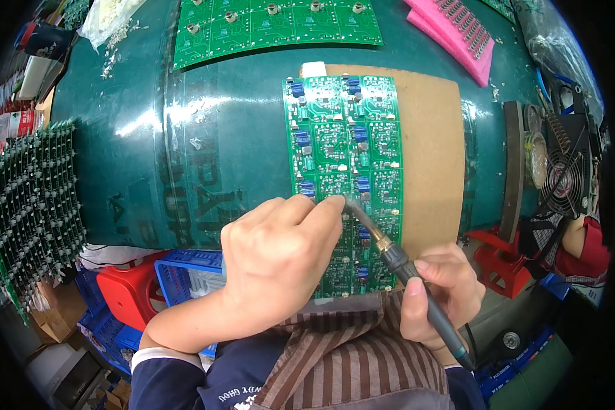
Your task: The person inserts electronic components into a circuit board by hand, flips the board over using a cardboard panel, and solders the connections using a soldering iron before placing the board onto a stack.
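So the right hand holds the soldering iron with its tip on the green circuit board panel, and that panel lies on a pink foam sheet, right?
Not quite. The right hand holds the soldering iron on the green circuit board panel, but the head view shows the panel on a brown board; the pink foam lies apart.

Two green circuit-board panels lie flat on the green table [150, 137]: one panel [345, 137] on the single brown board [430, 150] at the table's middle, and a second panel [266, 27] beyond it at the far edge. One soldering iron [396, 263] reaches over the near end of the middle panel, and two hands, a left hand [277, 256] and a right hand [444, 287], are there. One pink foam block [454, 31] sits at the table's far right, one small fan [567, 178] off its right edge, and one rack of upright boards [31, 205] off its left edge.
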`<state>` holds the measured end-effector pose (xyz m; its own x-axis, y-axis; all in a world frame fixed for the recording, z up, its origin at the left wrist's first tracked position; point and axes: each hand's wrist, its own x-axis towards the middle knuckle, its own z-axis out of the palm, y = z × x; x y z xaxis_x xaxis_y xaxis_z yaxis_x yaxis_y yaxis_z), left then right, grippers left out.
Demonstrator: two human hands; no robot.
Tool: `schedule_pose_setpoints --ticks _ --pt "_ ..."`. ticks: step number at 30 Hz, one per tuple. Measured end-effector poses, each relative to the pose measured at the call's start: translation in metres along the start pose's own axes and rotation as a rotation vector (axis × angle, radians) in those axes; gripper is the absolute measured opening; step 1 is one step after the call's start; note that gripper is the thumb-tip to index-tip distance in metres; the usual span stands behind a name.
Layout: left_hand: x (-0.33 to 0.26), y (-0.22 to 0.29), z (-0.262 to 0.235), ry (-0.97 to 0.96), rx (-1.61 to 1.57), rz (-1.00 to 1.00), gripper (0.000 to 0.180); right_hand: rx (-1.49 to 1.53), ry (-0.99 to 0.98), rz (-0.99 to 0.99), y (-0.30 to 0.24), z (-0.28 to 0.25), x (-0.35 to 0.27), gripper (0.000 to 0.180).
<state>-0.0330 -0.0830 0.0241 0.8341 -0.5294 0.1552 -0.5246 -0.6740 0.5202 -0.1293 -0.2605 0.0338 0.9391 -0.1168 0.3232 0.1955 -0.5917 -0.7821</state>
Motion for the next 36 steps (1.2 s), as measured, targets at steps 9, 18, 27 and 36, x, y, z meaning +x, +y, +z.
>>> schedule_pose_setpoints --ticks 9,18,27,36 --pt "-0.013 0.015 -0.017 -0.053 -0.086 -0.007 0.019 0.004 0.056 0.011 -0.002 -0.013 -0.022 0.019" --pt "-0.039 0.008 0.003 0.126 0.034 0.125 0.024 0.013 0.008 0.004 -0.007 -0.010 -0.039 0.019" --pt "-0.044 0.012 0.014 0.158 0.057 0.055 0.019 0.007 0.027 -0.026 -0.008 -0.007 -0.041 0.018" --pt "-0.045 0.010 0.018 0.176 -0.108 0.048 0.023 0.006 0.022 0.000 -0.008 -0.006 -0.042 0.018"
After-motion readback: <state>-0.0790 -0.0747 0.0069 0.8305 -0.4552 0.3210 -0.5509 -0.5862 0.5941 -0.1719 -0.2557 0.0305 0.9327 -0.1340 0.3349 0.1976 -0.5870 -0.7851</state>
